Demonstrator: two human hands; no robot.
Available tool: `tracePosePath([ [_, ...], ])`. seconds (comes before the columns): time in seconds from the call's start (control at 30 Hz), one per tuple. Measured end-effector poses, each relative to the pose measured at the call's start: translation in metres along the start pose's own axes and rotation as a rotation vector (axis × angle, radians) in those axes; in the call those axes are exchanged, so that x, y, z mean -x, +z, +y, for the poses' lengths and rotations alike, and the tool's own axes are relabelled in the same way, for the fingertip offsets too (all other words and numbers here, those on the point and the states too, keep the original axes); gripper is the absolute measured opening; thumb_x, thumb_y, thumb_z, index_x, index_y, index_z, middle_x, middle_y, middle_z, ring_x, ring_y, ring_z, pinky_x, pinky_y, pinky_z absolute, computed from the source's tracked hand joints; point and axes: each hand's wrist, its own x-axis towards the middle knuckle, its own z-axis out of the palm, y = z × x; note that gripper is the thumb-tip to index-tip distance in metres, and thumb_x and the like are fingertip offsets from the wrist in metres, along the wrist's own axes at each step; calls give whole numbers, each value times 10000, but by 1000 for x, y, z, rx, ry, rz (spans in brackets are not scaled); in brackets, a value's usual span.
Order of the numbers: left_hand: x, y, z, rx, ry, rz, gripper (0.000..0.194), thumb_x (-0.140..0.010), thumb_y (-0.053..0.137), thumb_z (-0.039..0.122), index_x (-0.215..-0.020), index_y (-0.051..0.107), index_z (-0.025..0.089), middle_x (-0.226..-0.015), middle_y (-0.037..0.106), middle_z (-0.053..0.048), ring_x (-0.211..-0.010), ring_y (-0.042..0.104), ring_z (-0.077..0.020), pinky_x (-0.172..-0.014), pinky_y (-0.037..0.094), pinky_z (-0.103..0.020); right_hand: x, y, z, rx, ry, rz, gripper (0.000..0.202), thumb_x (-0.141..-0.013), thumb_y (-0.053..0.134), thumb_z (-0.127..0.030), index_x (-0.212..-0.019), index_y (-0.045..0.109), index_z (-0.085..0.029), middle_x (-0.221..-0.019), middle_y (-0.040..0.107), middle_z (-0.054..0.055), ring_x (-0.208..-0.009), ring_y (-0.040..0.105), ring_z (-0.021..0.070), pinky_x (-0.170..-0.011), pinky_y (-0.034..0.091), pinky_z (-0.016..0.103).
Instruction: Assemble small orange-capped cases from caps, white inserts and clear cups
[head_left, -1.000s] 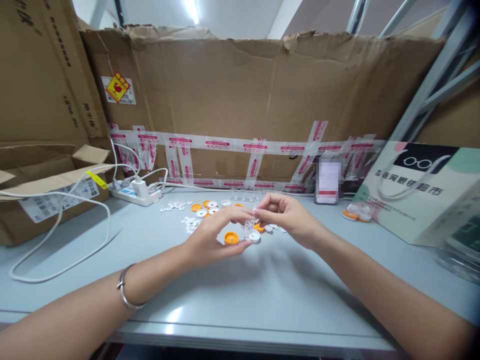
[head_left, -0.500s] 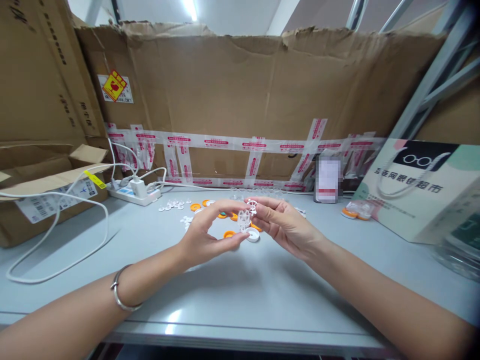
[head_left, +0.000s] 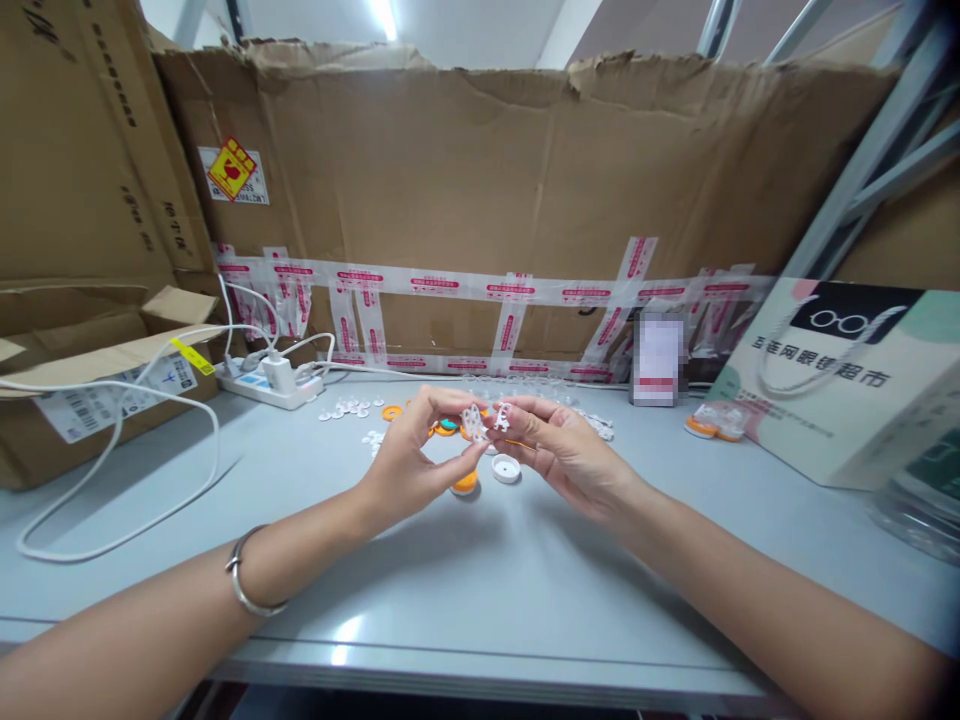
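Between the thumb and fingers of my left hand [head_left: 412,455] is a white openwork plastic piece [head_left: 473,423]. My right hand [head_left: 574,450] pinches a smaller white toothed piece [head_left: 502,417] right beside it; whether the two pieces touch is too small to tell. Below my hands on the grey table [head_left: 525,590] lie a round white cup-like part [head_left: 505,468] and an orange and white round part [head_left: 465,483]. More orange rings, one with a teal centre [head_left: 448,425], sit behind my left fingers, partly hidden.
Small white parts [head_left: 349,408] and an orange ring [head_left: 391,412] lie at the back left. A power strip [head_left: 289,393], cables and an open carton [head_left: 30,440] are left. A phone [head_left: 657,360], orange-white parts [head_left: 715,422] and a paper bag [head_left: 810,420] stand right.
My left hand has tilted the openwork piece and drawn it slightly left and up. The small piece in my right hand has turned. The orange and white part below shows more fully.
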Motion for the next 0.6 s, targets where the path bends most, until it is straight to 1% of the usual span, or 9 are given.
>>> tracePosePath([
  [0.07, -1, -1, -1, -82, 3, -19, 327, -751, 659, 126, -1035, 510, 192, -1010, 600, -63, -922, 589, -159, -778, 492, -295, -1, 0, 1, 6, -23, 22, 190, -657, 757, -278, -801, 673, -187, -767, 691, 3, -750, 638, 114, -794, 474, 269],
  [0.13, -2, -3, 0, -175, 41, -39, 342, -758, 665, 159, -1071, 532, 196, -1001, 626, -58, -897, 590, -150, -765, 488, -284, -1, 0, 2, 15, -35, 25, 188, -655, 757, -277, -798, 675, -186, -760, 692, 4, -756, 642, 117, -794, 476, 266],
  [0.23, -3, -4, 2, -284, 125, -62, 365, -771, 661, 190, -1115, 543, 207, -1020, 653, -53, -921, 601, -154, -806, 480, -297, 0, 2, 4, 35, -35, 16, 194, -653, 756, -280, -800, 680, -179, -762, 690, 8, -764, 643, 121, -792, 482, 262],
  [0.3, -3, -5, 4, -354, 156, -46, 405, -771, 665, 206, -1151, 525, 212, -1052, 658, -57, -939, 609, -160, -824, 469, -307, 0, 3, 4, 42, -19, 16, 215, -638, 764, -278, -809, 680, -178, -770, 689, 12, -779, 644, 131, -796, 486, 271],
  [0.4, -3, -5, 6, -443, 180, -20, 383, -765, 675, 222, -1122, 536, 219, -1014, 676, -42, -912, 621, -159, -809, 447, -305, 0, 5, 4, 55, 7, 18, 238, -618, 774, -274, -810, 672, -177, -760, 690, 17, -788, 649, 149, -787, 491, 286],
  [0.5, -4, -5, 8, -481, 210, -50, 324, -764, 678, 245, -1066, 561, 227, -955, 687, -21, -878, 622, -157, -797, 423, -304, 0, 5, 5, 72, -6, 2, 226, -622, 771, -281, -787, 661, -173, -748, 695, 22, -738, 649, 139, -736, 498, 272],
  [0.6, -4, -5, 7, -491, 209, -71, 336, -769, 672, 261, -1082, 558, 226, -967, 677, -28, -889, 613, -161, -793, 415, -304, 0, 3, 7, 91, -26, -14, 228, -623, 771, -293, -783, 661, -173, -747, 697, 23, -695, 637, 121, -690, 495, 253],
])
